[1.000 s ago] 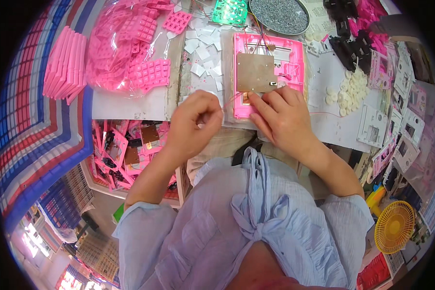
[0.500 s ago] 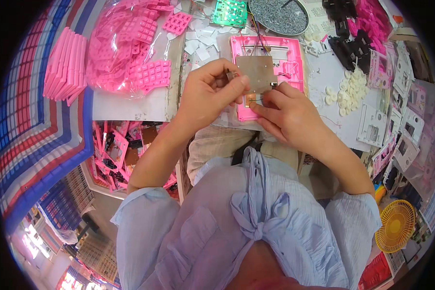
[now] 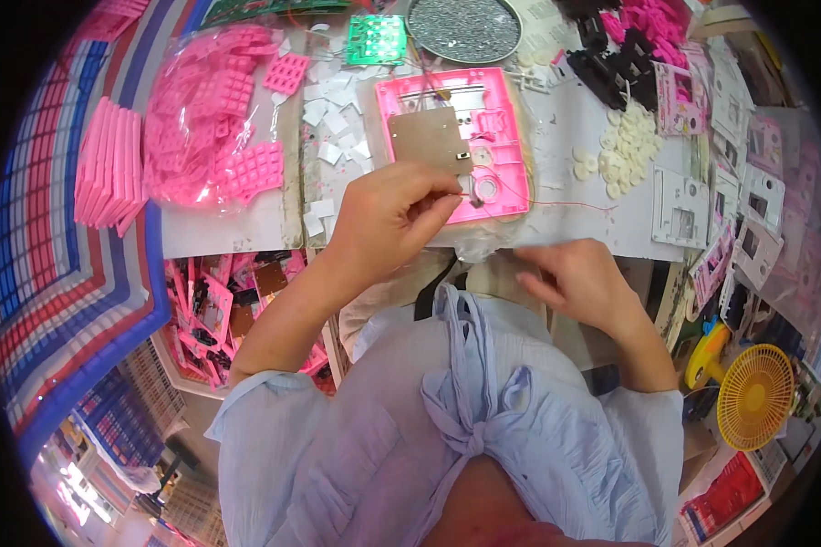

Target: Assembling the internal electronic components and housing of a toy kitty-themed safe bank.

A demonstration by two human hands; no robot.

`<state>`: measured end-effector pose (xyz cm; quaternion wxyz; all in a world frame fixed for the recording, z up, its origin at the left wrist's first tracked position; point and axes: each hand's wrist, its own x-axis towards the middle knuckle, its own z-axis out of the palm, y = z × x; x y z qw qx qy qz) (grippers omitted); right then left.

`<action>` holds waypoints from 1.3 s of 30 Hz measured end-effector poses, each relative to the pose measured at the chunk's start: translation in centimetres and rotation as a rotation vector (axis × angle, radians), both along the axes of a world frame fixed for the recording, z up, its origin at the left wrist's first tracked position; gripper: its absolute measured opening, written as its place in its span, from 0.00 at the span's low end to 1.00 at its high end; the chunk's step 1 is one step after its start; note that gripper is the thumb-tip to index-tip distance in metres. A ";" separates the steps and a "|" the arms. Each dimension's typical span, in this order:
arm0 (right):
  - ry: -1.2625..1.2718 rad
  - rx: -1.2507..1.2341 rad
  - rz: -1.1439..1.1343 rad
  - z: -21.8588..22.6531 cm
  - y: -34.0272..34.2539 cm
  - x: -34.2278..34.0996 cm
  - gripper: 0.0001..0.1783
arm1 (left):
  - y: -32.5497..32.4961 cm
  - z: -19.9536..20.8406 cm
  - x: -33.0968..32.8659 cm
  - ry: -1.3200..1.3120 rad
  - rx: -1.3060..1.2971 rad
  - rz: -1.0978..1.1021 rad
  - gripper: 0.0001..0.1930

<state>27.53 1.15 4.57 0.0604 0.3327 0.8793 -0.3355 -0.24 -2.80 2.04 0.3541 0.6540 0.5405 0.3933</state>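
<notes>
Left hand (image 3: 388, 214) pinches a thin red wire (image 3: 556, 202) at the pink plastic case (image 3: 454, 139) lying open on the bench (image 3: 611, 228). Right hand (image 3: 579, 278), fingers loosely curled, holds nothing visible. Wire looks light, limp, snaggable; grip near its end. Case: rigid, flat, brown board inside.

Stacked pink plates (image 3: 109, 173), green keypad (image 3: 375, 38), round grey tray (image 3: 463, 27), yellow fan (image 3: 755, 408)

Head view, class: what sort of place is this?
Probably a small assembly workbench for plastic gadgets: stacks of pink plastic parts, a round tray of tiny metal pieces, and an open pink case with a circuit board.
</notes>
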 end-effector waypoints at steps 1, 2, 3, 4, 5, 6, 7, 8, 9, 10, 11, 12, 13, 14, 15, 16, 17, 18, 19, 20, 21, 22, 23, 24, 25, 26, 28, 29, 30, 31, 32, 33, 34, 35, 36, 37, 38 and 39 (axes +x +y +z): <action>0.083 0.060 -0.088 -0.8 -0.1 0.2 0.19 | 0.2 0.1 0.1 0.052 0.015 -0.035 0.06; 0.166 0.120 -0.173 -1.1 0.1 0.2 0.21 | 0.3 0.1 0.2 0.054 0.024 -0.057 0.06; 0.180 0.127 -0.250 -1.0 0.5 0.1 0.22 | 0.5 0.2 0.1 0.057 0.034 -0.076 0.06; 0.200 0.131 -0.329 -0.7 1.0 -0.2 0.23 | 0.5 0.2 -0.1 0.066 0.041 -0.095 0.06; 0.220 0.133 -0.405 -0.6 1.6 -0.4 0.23 | 0.3 0.4 -0.4 0.068 -0.021 -0.052 0.07; 0.260 0.181 -0.398 -0.9 2.3 -0.4 0.25 | -0.1 0.7 -0.8 0.070 -0.082 -0.006 0.08; 0.298 0.231 -0.397 -1.1 2.8 -0.3 0.26 | -0.3 0.9 -1.2 0.071 -0.143 0.035 0.08; 0.336 0.281 -0.396 -1.3 3.4 -0.4 0.27 | -0.3 0.9 -1.9 0.181 -0.040 -0.036 0.08; 0.428 0.337 -0.291 -1.1 3.9 -0.9 0.29 | -0.1 0.7 -2.7 0.288 0.062 -0.108 0.08; 0.423 0.317 -0.242 -1.4 4.0 -1.2 0.29 | -0.3 0.6 -3.1 0.398 0.164 -0.172 0.09; 0.417 0.297 -0.195 -1.9 3.9 -1.5 0.30 | -0.6 0.2 -3.2 0.461 0.221 -0.188 0.09; 0.410 0.278 -0.148 -2.2 3.9 -1.7 0.30 | -1.1 -0.4 -3.2 0.523 0.280 -0.207 0.10; 0.375 0.259 -0.130 -2.3 4.1 -1.7 0.31 | -1.6 -0.8 -3.1 0.582 0.339 -0.222 0.11; 0.340 0.240 -0.114 -2.4 4.2 -1.6 0.32 | -1.8 -0.8 -3.2 0.620 0.338 -0.216 0.12; 0.305 0.222 -0.098 -2.6 4.4 -1.5 0.33 | -2.1 -0.7 -3.2 0.658 0.337 -0.211 0.13; 0.329 0.245 -0.068 -2.6 4.5 -1.4 0.31 | -2.2 -0.7 -3.1 0.694 0.340 -0.207 0.14; 0.353 0.269 -0.038 -2.7 4.7 -1.3 0.29 | -2.4 -0.7 -2.9 0.699 0.329 -0.205 0.15; 0.377 0.293 -0.009 -2.8 4.8 -1.2 0.27 | -2.6 -0.9 -2.6 0.703 0.319 -0.203 0.16; 0.389 0.313 0.010 -2.9 4.9 -1.0 0.26 | -2.6 -0.9 -2.4 0.708 0.311 -0.203 0.18; 0.401 0.333 0.028 -3.1 5.0 -0.9 0.25 | -2.4 -0.8 -2.3 0.703 0.326 -0.217 0.18; 0.413 0.354 0.047 -3.1 5.2 -0.8 0.24 | -2.3 -0.7 -2.2 0.698 0.341 -0.230 0.18; 0.411 0.316 0.047 -3.1 5.3 -0.8 0.22 | -2.1 -0.8 -2.1 0.691 0.354 -0.241 0.18; 0.410 0.279 0.047 -2.9 5.5 -0.7 0.20 | -2.1 -0.8 -2.0 0.684 0.358 -0.230 0.18; 0.409 0.242 0.048 -2.7 5.8 -0.7 0.18 | -2.1 -0.9 -1.9 0.677 0.361 -0.218 0.17; 0.396 0.195 0.058 -2.5 6.1 -0.6 0.16 | -2.1 -1.0 -1.8 0.667 0.363 -0.208 0.17; 0.383 0.147 0.069 -2.3 6.5 -0.4 0.14 | -2.2 -1.1 -1.8 0.671 0.355 -0.203 0.17; 0.416 0.128 0.110 -2.4 7.5 -0.5 0.10 | -2.2 -1.0 -1.7 0.683 0.344 -0.193 0.17; 0.461 0.157 0.140 -2.6 8.1 -0.6 0.09 | -2.0 -0.7 -1.7 0.664 0.309 -0.206 0.16; 0.506 0.186 0.170 -2.7 8.7 -0.8 0.08 | -1.7 -0.4 -1.8 0.645 0.273 -0.218 0.16; 0.469 0.132 0.126 -2.4 9.2 -1.0 0.08 | -1.5 -0.2 -1.9 0.627 0.237 -0.230 0.16; 0.432 0.078 0.082 -1.7 9.8 -1.3 0.08 | -1.2 -0.1 -1.9 0.600 0.222 -0.232 0.16; 0.395 0.024 0.037 -1.4 10.4 -1.6 0.08 | -0.9 -0.1 -2.0 0.572 0.206 -0.234 0.15; 0.420 0.199 -0.072 -1.9 11.0 -1.7 0.08 | -0.7 0.0 -1.9 0.541 0.191 -0.239 0.14; 0.435 0.378 -0.188 -2.7 11.7 -1.8 0.09 | -0.5 -0.1 -1.6 0.517 0.184 -0.234 0.13; 0.445 0.559 -0.303 -3.3 12.4 -1.7 0.09 | -0.4 -0.2 -1.1 0.491 0.177 -0.231 0.13; 0.462 0.807 -0.252 -3.3 13.0 -2.5 0.13 | -0.4 -0.3 -0.8 0.474 0.164 -0.212 0.12; 0.461 0.755 -0.111 -2.7 12.7 -2.5 0.15 | -0.3 -0.6 -0.6 0.441 0.186 -0.201 0.11; 0.458 0.702 0.028 -1.6 11.7 -2.2 0.17 | -0.3 -0.8 -0.3 0.408 0.208 -0.190 0.11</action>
